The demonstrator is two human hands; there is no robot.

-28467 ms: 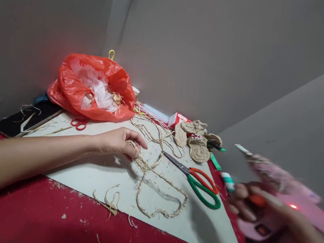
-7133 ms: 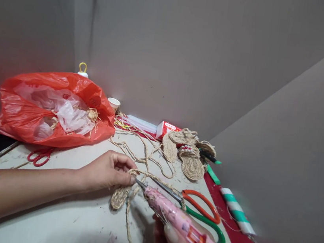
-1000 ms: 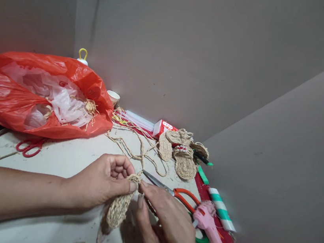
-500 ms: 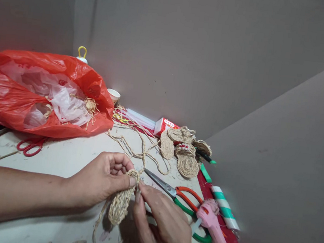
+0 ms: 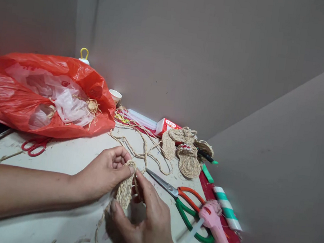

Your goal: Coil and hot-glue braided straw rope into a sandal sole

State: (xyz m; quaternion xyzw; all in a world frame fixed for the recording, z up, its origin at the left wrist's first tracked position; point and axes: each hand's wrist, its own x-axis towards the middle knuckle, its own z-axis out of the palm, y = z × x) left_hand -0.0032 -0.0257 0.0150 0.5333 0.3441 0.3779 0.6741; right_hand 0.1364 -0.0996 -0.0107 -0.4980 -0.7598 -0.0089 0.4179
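Observation:
My left hand (image 5: 111, 168) is closed, thumb and fingers pinching the top of a small oval sole of coiled straw braid (image 5: 124, 192). My right hand (image 5: 149, 215) is beside the sole's right edge, thumb and index finger spread apart. Its index fingertip is near the sole's upper edge and its thumb near the lower end; the other fingers are partly hidden behind. A loose length of straw cord (image 5: 98, 228) hangs below the sole onto the table. Large scissors (image 5: 168, 186) with orange and green handles lie just beyond my right hand.
A red plastic bag (image 5: 10, 97) with straw in it stands at the left, red scissors (image 5: 35, 146) before it. Small woven straw slippers (image 5: 189, 165) and a red box (image 5: 164, 126) are at the back. A pink glue gun (image 5: 217, 224) and a striped roll (image 5: 228, 210) lie at right.
My right hand's thumb has moved away from its index finger and down towards the sole's lower end. The sole has shifted slightly up and turned more upright in my left hand.

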